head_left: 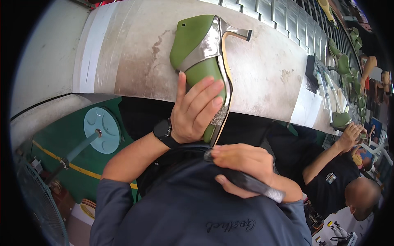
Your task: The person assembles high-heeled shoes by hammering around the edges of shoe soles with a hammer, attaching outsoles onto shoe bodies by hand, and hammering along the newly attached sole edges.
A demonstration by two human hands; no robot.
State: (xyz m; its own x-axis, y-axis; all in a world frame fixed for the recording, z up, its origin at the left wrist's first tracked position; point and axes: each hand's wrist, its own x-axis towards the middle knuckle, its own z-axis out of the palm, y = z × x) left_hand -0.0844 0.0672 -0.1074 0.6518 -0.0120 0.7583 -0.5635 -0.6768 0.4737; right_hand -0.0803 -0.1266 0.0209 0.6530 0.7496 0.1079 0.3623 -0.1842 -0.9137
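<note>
A high-heeled shoe (210, 45) in shiny silver, with a slim heel and pale sole edge, is mounted on a green shoe last (186, 41). It lies on its side, its toe toward my body past the bench edge. My left hand (197, 106) is wrapped round its forepart, the fingers pressed on the green last and the glittery strap. Close to the toe, my right hand (244, 164) is closed round a dark-handled tool (250, 181) with a whitish wrapped end. The tool's small greyish tip is near the toe; whether it touches cannot be made out.
The shoe rests on a worn bench (135, 61) with a roller conveyor (271, 16) behind. A dark holder (312, 67) and white-handled tools (328, 90) sit at right. A co-worker (332, 176) handles another green last beyond. A blue round stool (102, 130) and fan (39, 201) stand left.
</note>
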